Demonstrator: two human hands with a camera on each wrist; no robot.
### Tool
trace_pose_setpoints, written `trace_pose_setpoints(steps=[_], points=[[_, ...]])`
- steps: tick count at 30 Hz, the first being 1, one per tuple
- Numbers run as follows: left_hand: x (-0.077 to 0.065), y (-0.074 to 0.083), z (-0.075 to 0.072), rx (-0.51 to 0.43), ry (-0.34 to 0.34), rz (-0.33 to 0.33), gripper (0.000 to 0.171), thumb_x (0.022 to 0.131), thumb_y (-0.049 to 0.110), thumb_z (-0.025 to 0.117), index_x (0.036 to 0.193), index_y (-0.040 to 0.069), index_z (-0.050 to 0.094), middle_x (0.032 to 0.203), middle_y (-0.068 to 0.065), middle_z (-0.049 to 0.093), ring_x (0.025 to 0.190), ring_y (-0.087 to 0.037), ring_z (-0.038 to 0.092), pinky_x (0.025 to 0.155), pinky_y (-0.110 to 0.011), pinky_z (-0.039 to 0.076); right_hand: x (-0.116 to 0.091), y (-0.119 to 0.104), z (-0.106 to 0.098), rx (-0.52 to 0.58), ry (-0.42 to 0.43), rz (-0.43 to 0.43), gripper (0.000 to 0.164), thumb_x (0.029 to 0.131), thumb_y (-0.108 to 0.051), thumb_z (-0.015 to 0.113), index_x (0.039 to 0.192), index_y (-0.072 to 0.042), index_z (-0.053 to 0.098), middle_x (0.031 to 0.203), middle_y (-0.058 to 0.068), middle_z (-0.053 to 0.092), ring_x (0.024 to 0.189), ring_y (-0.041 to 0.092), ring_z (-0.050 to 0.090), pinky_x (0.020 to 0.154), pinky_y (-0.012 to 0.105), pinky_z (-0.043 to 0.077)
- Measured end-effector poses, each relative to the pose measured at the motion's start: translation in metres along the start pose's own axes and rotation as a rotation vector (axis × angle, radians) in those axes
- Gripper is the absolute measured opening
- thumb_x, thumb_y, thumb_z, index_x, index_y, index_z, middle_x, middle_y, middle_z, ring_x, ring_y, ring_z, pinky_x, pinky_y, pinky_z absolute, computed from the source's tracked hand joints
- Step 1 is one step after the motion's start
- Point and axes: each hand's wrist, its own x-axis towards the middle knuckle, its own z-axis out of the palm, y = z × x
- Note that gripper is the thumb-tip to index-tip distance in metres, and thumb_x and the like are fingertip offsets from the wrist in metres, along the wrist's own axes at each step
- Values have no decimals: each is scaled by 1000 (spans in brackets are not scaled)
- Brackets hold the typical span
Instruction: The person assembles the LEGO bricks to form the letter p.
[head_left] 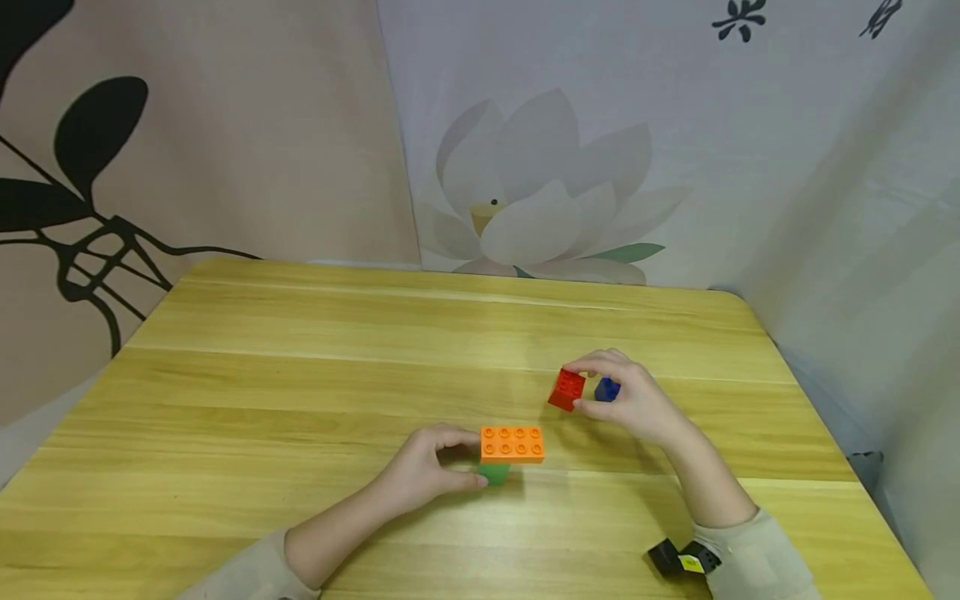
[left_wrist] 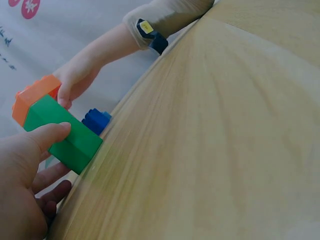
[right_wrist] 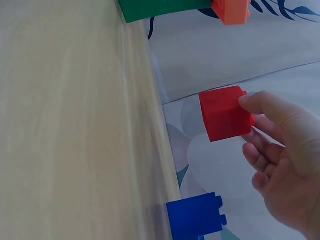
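My left hand (head_left: 422,472) pinches a tall green block (left_wrist: 67,132) between thumb and fingers, low over the table. An orange brick (head_left: 512,445) with two rows of studs lies across the top of the green block and juts out to the right. Farther back and to the right, my right hand (head_left: 628,395) grips a small red brick (right_wrist: 226,114) by its edges, studs up. The red brick is held above the tabletop. Just beyond it, partly behind the right hand in the head view, a blue brick (right_wrist: 195,215) rests on the table.
The wooden table (head_left: 262,375) fills the lower part of the head view. Behind it hangs a pale cloth (head_left: 570,67) printed with a flower and dark leaves. A black wrist device (head_left: 682,557) with a yellow label sits at the right sleeve.
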Motion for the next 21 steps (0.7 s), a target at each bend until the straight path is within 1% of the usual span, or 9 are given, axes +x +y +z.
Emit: trace_pose_setpoints(steps=[3, 6, 8, 10, 15, 18, 21], points=[[0, 0, 0, -3, -2, -1, 45, 71, 25, 85, 112, 15, 70, 109, 6, 64, 103, -17, 56, 94, -43, 43, 0, -4, 0, 5, 13, -8, 41, 80, -10, 79, 119, -14, 66, 116, -3, 62, 106, 17, 53, 89, 52, 44], [0, 0, 0, -7, -3, 2, 44, 71, 24, 85, 112, 15, 70, 109, 6, 64, 103, -17, 56, 94, -43, 43, 0, -8, 0, 16, 28, -10, 41, 80, -9, 78, 119, -13, 66, 116, -2, 62, 109, 17, 53, 92, 47, 43], [0, 0, -1, -9, -3, 4, 44, 71, 23, 85, 112, 15, 70, 109, 6, 64, 103, -17, 56, 94, -43, 43, 0, -11, 0, 22, 38, -17, 42, 80, -7, 78, 119, -13, 66, 116, -2, 62, 109, 17, 54, 92, 43, 45], [0, 0, -1, -10, -3, 6, 44, 71, 23, 85, 112, 15, 70, 109, 6, 64, 104, -17, 56, 94, -43, 43, 0, -15, 0, 30, 46, -25, 42, 79, -5, 78, 119, -13, 66, 116, -2, 62, 108, 17, 55, 90, 39, 46], [-1, 0, -1, -9, -4, 6, 44, 71, 23, 85, 112, 15, 70, 110, 6, 64, 104, -18, 56, 94, -43, 43, -1, -24, 0, 34, 69, -50, 44, 79, -1, 76, 120, -13, 66, 116, -2, 62, 103, 16, 56, 81, 35, 49], [-1, -1, -1, -5, -4, 4, 44, 71, 24, 85, 112, 15, 70, 110, 6, 64, 104, -18, 56, 94, -43, 43, -2, -29, 1, 42, 84, -62, 44, 78, 1, 76, 119, -13, 66, 115, -2, 61, 98, 16, 56, 76, 30, 49], [-1, -1, -1, -2, -3, 4, 44, 71, 24, 85, 112, 15, 70, 111, 6, 64, 105, -18, 56, 94, -43, 43, -2, -35, 1, 52, 104, -80, 44, 77, 3, 75, 118, -12, 67, 115, -2, 61, 97, 17, 55, 74, 28, 48]])
